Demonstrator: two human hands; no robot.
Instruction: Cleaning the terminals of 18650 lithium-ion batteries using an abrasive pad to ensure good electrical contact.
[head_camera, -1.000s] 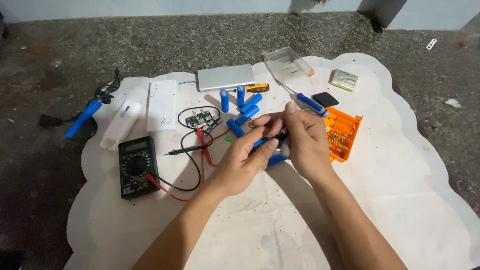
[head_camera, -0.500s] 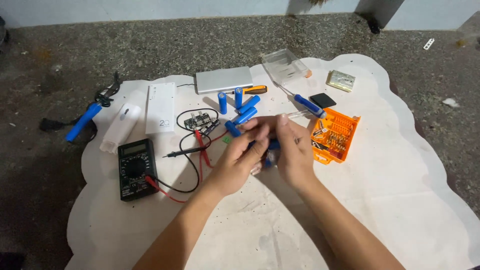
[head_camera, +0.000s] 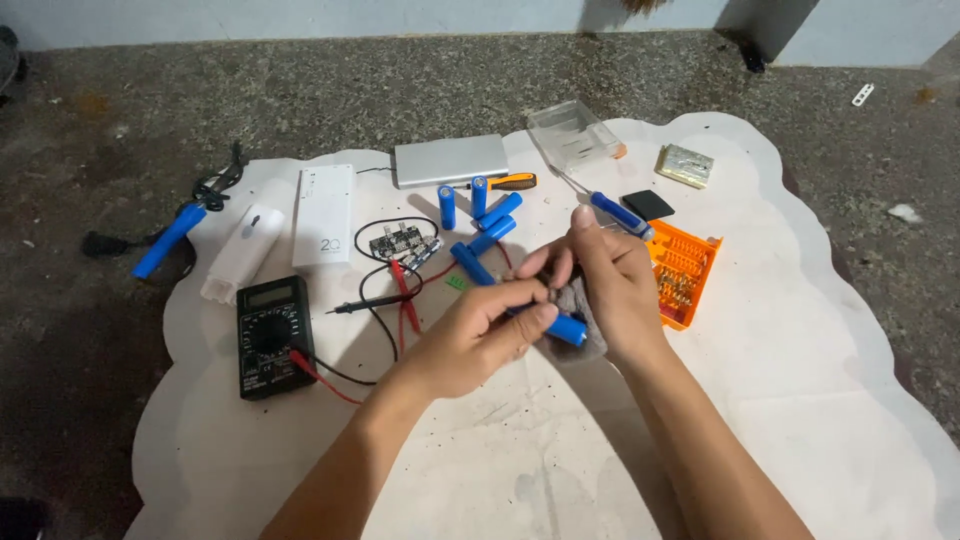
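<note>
My left hand (head_camera: 480, 335) pinches a blue cylindrical battery cell (head_camera: 562, 327) at its near end. My right hand (head_camera: 612, 285) holds a small grey cloth or pad (head_camera: 583, 322) against the same cell, with its fingers curled over the top. Both hands meet above the middle of a white sheet (head_camera: 820, 400). Several more blue cells (head_camera: 478, 222) lie loose just beyond the hands. A small circuit board (head_camera: 395, 243) with black and red wires sits to their left.
A black multimeter (head_camera: 270, 335) with red and black probes lies at left. An orange bit holder (head_camera: 683, 270), blue-handled screwdriver (head_camera: 620, 213), silver power-bank case (head_camera: 450, 160), white cases (head_camera: 323, 214), clear plastic box (head_camera: 575, 130) and a blue-handled tool (head_camera: 170, 238) surround the hands. Rough concrete floor lies beyond the sheet.
Both hands have drawn slightly nearer with the cell. The left fingers have shifted along the cell so that its blue end shows below the right hand.
</note>
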